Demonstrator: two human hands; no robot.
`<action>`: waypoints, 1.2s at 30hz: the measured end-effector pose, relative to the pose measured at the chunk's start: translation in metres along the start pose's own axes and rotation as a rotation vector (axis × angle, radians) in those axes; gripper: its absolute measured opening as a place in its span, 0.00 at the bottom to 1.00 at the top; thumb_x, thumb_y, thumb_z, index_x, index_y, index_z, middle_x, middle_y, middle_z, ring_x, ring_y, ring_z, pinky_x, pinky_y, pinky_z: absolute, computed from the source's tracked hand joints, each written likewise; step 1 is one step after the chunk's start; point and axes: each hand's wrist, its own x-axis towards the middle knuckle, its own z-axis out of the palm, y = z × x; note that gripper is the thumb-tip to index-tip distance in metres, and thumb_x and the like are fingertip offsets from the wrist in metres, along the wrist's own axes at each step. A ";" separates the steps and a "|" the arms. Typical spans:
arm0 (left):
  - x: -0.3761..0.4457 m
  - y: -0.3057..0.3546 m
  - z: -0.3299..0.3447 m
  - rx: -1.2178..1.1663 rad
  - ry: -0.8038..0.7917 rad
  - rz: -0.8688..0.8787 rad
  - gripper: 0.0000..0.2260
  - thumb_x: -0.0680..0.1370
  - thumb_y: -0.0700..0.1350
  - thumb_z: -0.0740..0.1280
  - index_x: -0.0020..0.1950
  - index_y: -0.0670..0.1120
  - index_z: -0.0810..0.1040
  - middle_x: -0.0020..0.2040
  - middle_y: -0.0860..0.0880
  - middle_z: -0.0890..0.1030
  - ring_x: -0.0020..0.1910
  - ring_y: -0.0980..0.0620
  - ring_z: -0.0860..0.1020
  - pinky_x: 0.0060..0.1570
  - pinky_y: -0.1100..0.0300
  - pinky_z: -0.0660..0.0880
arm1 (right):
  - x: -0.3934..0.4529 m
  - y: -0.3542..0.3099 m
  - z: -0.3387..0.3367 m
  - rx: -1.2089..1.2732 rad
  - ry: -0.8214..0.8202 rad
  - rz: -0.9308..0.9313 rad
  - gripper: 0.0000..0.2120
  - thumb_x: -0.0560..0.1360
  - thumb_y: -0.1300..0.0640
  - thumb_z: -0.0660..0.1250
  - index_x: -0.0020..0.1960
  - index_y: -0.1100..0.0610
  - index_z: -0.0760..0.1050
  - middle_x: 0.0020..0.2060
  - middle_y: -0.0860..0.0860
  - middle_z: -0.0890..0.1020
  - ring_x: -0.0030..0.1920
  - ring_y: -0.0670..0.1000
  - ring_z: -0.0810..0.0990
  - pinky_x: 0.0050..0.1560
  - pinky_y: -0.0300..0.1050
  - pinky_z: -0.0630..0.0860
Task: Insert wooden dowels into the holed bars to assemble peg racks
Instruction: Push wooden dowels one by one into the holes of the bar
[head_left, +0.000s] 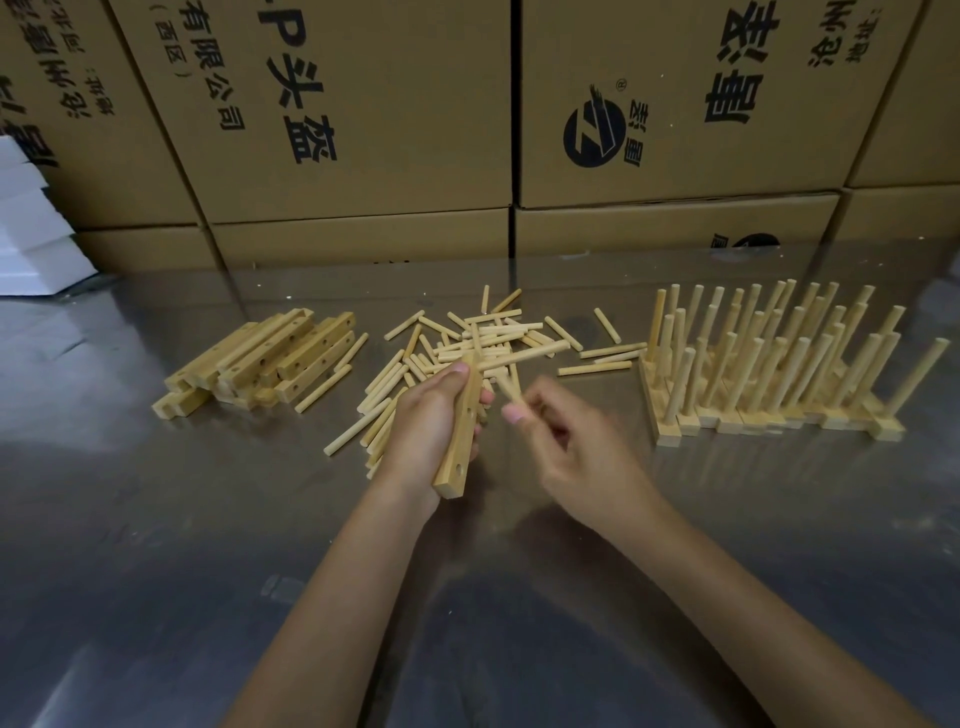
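Two hands at work over a shiny metal table (156, 519). The left hand (426, 431) wraps around a holed bar (462, 431), thumb on top, holding it tilted with the near end toward the person, two holes showing on its face. The right hand (561, 441) is blurry, but its fingers look bunched narrowly around a short dowel (506, 387), which points up toward the bar without touching it.

Handling-wise these parts look light, stiff and dry, so slipping shouldn't be much of a problem. I'd say grip the bar mid-length so the holes stay uncovered, and pinch the dowel near its back end so the front can be steered into a hole. The fit is probably snug, so expect a push or twist.

Both forearms come in from the near edge, wrists angled inward so the hands meet in the middle. Spare bars (270, 358) are stacked far left, loose dowels (467, 338) are scattered just beyond the hands, and finished peg racks (769, 374) stand on the right, with cardboard boxes (337, 104) behind.
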 end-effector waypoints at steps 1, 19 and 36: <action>-0.001 0.000 0.000 0.005 -0.010 -0.003 0.10 0.83 0.50 0.62 0.54 0.49 0.83 0.39 0.49 0.83 0.29 0.55 0.76 0.27 0.63 0.71 | 0.000 0.002 0.001 -0.152 -0.018 -0.037 0.09 0.80 0.44 0.61 0.44 0.47 0.69 0.27 0.46 0.73 0.28 0.46 0.71 0.28 0.41 0.62; -0.011 -0.002 0.008 0.172 -0.075 0.111 0.11 0.83 0.52 0.62 0.55 0.51 0.83 0.39 0.50 0.82 0.31 0.55 0.75 0.28 0.62 0.70 | 0.006 0.006 -0.008 -0.165 0.025 -0.100 0.05 0.77 0.50 0.68 0.44 0.44 0.81 0.27 0.45 0.76 0.29 0.49 0.73 0.30 0.41 0.65; 0.018 0.015 -0.034 -0.103 0.216 -0.021 0.08 0.83 0.48 0.64 0.55 0.46 0.80 0.33 0.48 0.81 0.22 0.57 0.73 0.21 0.66 0.72 | 0.004 0.018 0.015 0.053 -0.008 0.139 0.19 0.77 0.43 0.67 0.66 0.43 0.72 0.51 0.35 0.79 0.56 0.34 0.74 0.60 0.39 0.71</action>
